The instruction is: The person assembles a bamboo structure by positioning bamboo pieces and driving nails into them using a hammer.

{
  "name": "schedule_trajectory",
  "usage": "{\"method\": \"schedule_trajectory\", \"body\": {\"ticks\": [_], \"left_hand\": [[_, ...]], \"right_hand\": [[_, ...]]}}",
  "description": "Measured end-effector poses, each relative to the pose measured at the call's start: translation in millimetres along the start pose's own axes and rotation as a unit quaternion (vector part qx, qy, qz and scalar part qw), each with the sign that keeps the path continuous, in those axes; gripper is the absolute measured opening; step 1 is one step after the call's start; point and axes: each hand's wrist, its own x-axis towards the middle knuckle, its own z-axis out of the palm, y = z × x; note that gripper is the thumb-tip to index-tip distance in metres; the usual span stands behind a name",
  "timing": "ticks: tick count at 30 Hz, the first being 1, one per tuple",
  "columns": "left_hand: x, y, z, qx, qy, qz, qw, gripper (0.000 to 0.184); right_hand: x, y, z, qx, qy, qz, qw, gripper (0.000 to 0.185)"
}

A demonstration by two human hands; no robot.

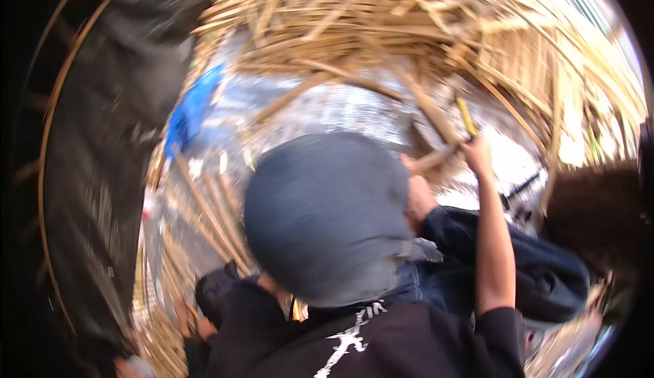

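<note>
Neither of my own hands can be made out in this blurred head view. Directly in front of me, seen from behind and above, sits a person in a dark cap (pixel 327 218) and black shirt (pixel 402 337). The person's right hand (pixel 478 153) grips something with a thin yellow part (pixel 466 116), perhaps a tool. Their left hand (pixel 419 201) is around a bamboo piece (pixel 436 159), partly hidden by the cap. At the lower left, a small hand (pixel 184 318) lies near bamboo strips; whose it is I cannot tell.
A big heap of split bamboo strips (pixel 381 30) spans the back. More strips (pixel 211 214) lie at the left on a shiny silvery sheet (pixel 320 109). A blue plastic piece (pixel 194 112) lies beside black sheeting (pixel 109 153). A dark-trousered leg (pixel 518 265) juts right.
</note>
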Motion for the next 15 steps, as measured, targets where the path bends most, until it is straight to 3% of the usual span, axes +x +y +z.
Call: {"method": "schedule_trajectory", "body": {"ticks": [1,10,11,13,15], "left_hand": [[4.7,3.6,-5.5,0.023,0.019,0.018,0.999,0.017],[67.1,11.5,-34.8,0.112,0.075,0.16,0.978,0.017],[74.4,15.7,-32.8,0.096,0.062,0.171,0.979,0.017],[76.6,28.4,-34.2,0.049,0.036,0.156,0.986,0.015],[78.9,6.1,-23.9,0.031,-0.016,0.148,0.988,0.015]], "right_hand": [[3.1,2.0,-3.6,-0.009,0.002,-0.029,1.0,0.029],[-5.7,-1.9,1.2,0.081,0.018,0.039,0.996,0.025],[-2.6,14.5,18.9,0.061,0.06,0.018,0.996,0.026],[-20.9,-9.0,14.7,0.032,0.1,0.085,0.991,0.035],[-38.4,-50.5,-10.2,0.069,0.061,0.141,0.986,0.035]]}}
